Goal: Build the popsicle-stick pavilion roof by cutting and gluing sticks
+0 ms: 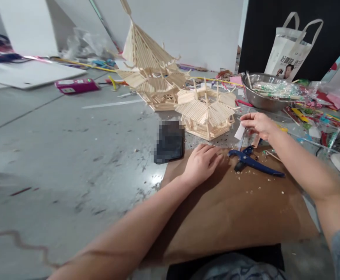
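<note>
My left hand (202, 162) rests palm down on the brown board (231, 214), its fingers loosely stretched out and nothing seen in them. Up at the right, my right hand (257, 125) pinches a small white rectangular piece (240, 131) between thumb and fingers. Just below that piece, blue-handled cutters (250, 160) lie on the board among small crumbs. Beyond my hands stands a low roofed model made of thin wooden sticks (207, 111). A taller stick model with a pointed roof (155, 74) is behind it to the left.
A dark phone-like slab (170, 142) lies beside the board, its image pixelated. Farther back are a metal bowl (267, 99) holding wrapped sticks, a white tote bag (289, 50) and a purple box (76, 86). Colourful scraps (333, 116) litter the right side.
</note>
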Demonstrator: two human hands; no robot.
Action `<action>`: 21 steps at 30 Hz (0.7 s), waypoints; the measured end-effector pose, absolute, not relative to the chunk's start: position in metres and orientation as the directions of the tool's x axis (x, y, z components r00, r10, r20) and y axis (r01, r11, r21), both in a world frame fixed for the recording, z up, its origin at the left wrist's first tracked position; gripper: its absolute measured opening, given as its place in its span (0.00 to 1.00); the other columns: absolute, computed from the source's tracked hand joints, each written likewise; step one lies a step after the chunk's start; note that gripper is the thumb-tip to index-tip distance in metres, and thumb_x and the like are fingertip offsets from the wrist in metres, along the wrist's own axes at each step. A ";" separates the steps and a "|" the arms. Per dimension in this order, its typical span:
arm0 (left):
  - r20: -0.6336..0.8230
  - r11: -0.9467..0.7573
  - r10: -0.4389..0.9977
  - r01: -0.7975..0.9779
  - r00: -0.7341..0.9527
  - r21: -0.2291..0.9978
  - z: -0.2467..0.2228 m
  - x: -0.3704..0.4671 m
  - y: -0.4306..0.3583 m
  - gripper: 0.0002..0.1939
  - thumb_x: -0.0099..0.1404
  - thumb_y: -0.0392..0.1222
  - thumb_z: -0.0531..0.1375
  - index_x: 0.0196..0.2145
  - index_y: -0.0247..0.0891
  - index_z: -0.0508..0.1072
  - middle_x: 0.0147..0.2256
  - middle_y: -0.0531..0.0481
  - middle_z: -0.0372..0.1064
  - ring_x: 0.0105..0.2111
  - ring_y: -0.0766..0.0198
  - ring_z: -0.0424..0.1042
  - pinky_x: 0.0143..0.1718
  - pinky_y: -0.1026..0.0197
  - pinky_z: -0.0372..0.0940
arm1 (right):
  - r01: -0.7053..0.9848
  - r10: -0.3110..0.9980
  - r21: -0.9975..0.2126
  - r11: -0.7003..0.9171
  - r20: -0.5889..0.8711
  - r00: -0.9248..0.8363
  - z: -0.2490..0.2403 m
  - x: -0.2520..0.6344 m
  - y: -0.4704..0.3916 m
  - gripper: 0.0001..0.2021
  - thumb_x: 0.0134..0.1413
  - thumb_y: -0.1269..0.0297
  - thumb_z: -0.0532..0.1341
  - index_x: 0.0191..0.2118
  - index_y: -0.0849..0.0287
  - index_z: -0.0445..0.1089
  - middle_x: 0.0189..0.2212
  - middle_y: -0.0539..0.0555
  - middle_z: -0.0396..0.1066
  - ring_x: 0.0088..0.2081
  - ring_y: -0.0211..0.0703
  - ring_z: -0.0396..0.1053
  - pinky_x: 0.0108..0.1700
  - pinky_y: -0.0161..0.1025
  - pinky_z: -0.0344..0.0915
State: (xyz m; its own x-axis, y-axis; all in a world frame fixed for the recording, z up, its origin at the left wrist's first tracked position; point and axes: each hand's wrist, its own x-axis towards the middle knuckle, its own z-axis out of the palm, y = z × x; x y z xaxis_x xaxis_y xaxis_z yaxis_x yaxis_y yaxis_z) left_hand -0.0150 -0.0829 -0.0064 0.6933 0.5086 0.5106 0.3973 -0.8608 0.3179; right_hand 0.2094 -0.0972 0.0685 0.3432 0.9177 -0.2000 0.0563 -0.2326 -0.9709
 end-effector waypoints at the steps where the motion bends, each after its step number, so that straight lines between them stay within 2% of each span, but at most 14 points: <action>1: 0.483 -0.843 0.535 0.405 0.693 0.354 -0.005 -0.013 -0.086 0.17 0.64 0.45 0.50 0.42 0.33 0.71 0.36 0.43 0.72 0.37 0.59 0.67 0.43 0.55 0.63 | 0.031 0.915 -0.970 -0.240 -0.216 0.341 0.061 0.201 -0.105 0.06 0.41 0.78 0.61 0.27 0.61 0.67 0.20 0.47 0.66 0.19 0.31 0.62 0.17 0.29 0.56; 5: 0.346 -0.748 0.614 0.382 0.710 0.543 0.002 -0.008 -0.096 0.20 0.63 0.47 0.49 0.47 0.34 0.68 0.38 0.45 0.71 0.40 0.59 0.67 0.43 0.57 0.62 | -0.084 0.926 -0.976 -0.202 -0.218 0.308 0.032 0.171 -0.131 0.09 0.36 0.75 0.66 0.27 0.61 0.66 0.19 0.45 0.66 0.20 0.31 0.64 0.20 0.29 0.61; 8: 0.225 -0.638 0.650 0.360 0.726 0.681 0.006 -0.005 -0.101 0.21 0.62 0.47 0.49 0.48 0.35 0.68 0.36 0.47 0.71 0.34 0.63 0.69 0.37 0.61 0.62 | -0.129 0.945 -0.975 -0.183 -0.211 0.251 0.020 0.155 -0.143 0.11 0.32 0.71 0.68 0.26 0.60 0.66 0.18 0.43 0.66 0.19 0.28 0.62 0.20 0.28 0.61; 13: 0.160 -0.531 0.709 0.371 0.687 0.762 0.004 -0.004 -0.098 0.17 0.59 0.50 0.52 0.35 0.34 0.72 0.29 0.49 0.71 0.28 0.65 0.67 0.30 0.65 0.59 | -0.045 0.952 -0.978 -0.202 -0.207 0.226 0.033 0.149 -0.151 0.08 0.37 0.71 0.66 0.28 0.60 0.67 0.18 0.45 0.66 0.19 0.29 0.62 0.21 0.29 0.63; 15: 0.157 -0.514 0.725 0.376 0.671 0.771 0.001 -0.004 -0.094 0.16 0.58 0.50 0.53 0.32 0.34 0.72 0.26 0.50 0.70 0.26 0.66 0.65 0.28 0.65 0.58 | 0.033 0.958 -0.988 -0.149 -0.135 0.253 0.051 0.159 -0.151 0.06 0.41 0.72 0.64 0.29 0.61 0.69 0.22 0.47 0.68 0.22 0.30 0.64 0.22 0.30 0.64; 18: 0.145 -0.471 0.755 0.375 0.640 0.799 -0.002 -0.006 -0.089 0.14 0.57 0.48 0.54 0.32 0.34 0.70 0.24 0.51 0.68 0.24 0.67 0.64 0.26 0.66 0.57 | 0.185 0.944 -0.982 0.023 0.083 0.320 0.091 0.189 -0.150 0.07 0.46 0.69 0.61 0.35 0.61 0.69 0.31 0.52 0.71 0.26 0.32 0.67 0.28 0.34 0.67; 21: 0.137 -0.429 0.769 0.346 0.624 0.834 -0.002 -0.008 -0.086 0.13 0.56 0.48 0.55 0.30 0.34 0.69 0.23 0.52 0.66 0.23 0.69 0.63 0.25 0.67 0.57 | 0.384 0.834 -0.919 0.090 0.281 0.475 0.133 0.245 -0.152 0.09 0.51 0.67 0.58 0.39 0.62 0.68 0.40 0.58 0.70 0.32 0.34 0.69 0.33 0.36 0.67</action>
